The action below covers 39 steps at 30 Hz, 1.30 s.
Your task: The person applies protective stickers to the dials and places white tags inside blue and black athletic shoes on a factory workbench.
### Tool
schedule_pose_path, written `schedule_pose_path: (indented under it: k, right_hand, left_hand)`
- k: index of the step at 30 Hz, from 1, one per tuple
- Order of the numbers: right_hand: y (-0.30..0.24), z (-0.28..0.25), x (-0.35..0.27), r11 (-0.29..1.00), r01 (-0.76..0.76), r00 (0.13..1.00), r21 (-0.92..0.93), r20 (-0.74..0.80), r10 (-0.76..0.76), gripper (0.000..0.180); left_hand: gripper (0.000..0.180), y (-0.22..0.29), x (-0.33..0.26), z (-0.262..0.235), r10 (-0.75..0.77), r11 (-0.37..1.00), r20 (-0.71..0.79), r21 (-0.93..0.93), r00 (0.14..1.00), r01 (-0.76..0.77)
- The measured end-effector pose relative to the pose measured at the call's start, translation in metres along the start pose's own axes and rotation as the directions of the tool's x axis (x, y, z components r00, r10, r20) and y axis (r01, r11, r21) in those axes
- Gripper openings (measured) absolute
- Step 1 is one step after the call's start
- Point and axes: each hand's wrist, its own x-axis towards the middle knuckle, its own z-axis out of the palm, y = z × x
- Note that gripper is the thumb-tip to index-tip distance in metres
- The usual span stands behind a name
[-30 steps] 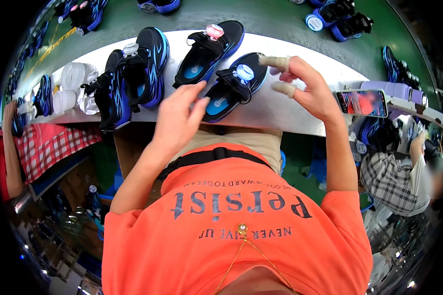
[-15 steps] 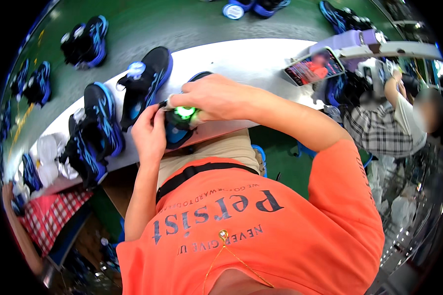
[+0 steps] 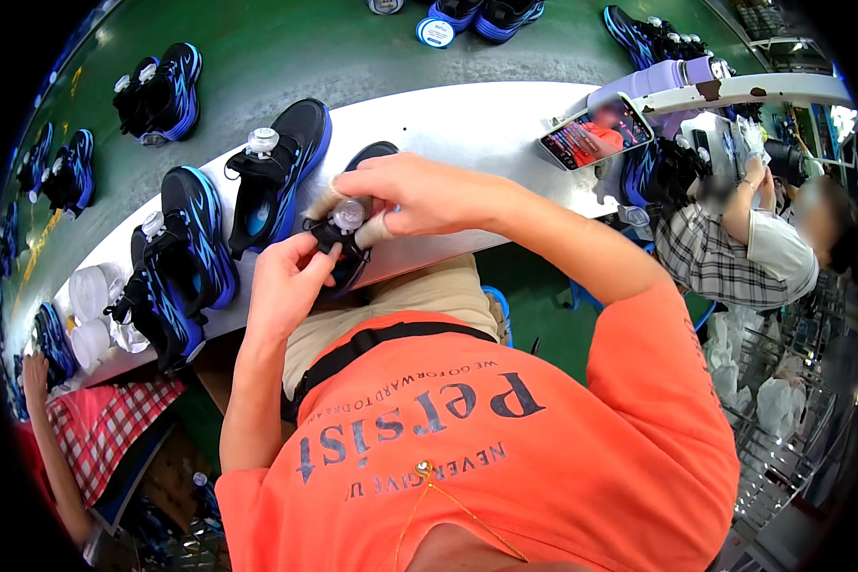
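Note:
A black shoe (image 3: 374, 151) with a clear round knob (image 3: 349, 215) on its top lies at the near edge of the white table. My left hand (image 3: 291, 276) pinches black lacing beside the knob. From the other side my right hand (image 3: 419, 195) curls over the shoe, its beige-wrapped fingers around the knob and gripping the upper. Both hands hide much of the shoe's middle. Just left stands another black-and-blue shoe (image 3: 300, 157) with a similar clear knob. Farther left, a pair of such shoes (image 3: 193, 224) rests on the table.
A phone (image 3: 596, 132) leans against a purple bottle (image 3: 643, 81) at the table's right. Clear plastic cups (image 3: 89, 294) stand at its left end. More shoes (image 3: 169, 95) lie on the green surface beyond. A co-worker (image 3: 734, 238) sits right; another person's arm (image 3: 52, 439) reaches in left.
The knob between my hands glowed green and now looks clear; the neighbouring shoe's blue glow is gone too. My left fingers have shifted nearer me along the shoe.

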Motion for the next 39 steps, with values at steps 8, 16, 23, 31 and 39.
schedule_pose_path:
  k: [8,16,23,31,39]
  right_hand:
    - [0.002,0.013,0.005,0.988,-0.108,0.981,0.112,-0.146,0.124,0.028]
    - [-0.005,0.033,0.008,0.965,-0.232,0.931,0.123,-0.260,0.257,0.028]
    - [-0.010,0.017,0.018,0.892,-0.452,0.892,0.011,-0.023,0.452,0.027]
    - [0.036,-0.020,0.099,0.995,0.070,0.998,0.072,0.005,-0.070,0.060]
    - [0.018,0.003,0.099,0.997,-0.061,0.993,0.044,0.099,0.057,0.059]
  left_hand:
    - [0.019,-0.003,0.003,-0.003,0.060,0.998,-0.003,0.034,0.998,-0.059]
    - [0.020,-0.017,0.002,-0.001,0.011,0.991,-0.026,-0.135,1.000,-0.015]
    - [0.019,-0.011,-0.007,-0.013,0.070,0.996,0.094,-0.067,0.993,-0.064]
    - [0.030,-0.045,0.044,-0.070,0.351,0.901,-0.413,0.393,0.841,-0.183]
    - [0.016,-0.050,0.023,-0.030,0.403,0.911,-0.520,0.303,0.753,-0.278]
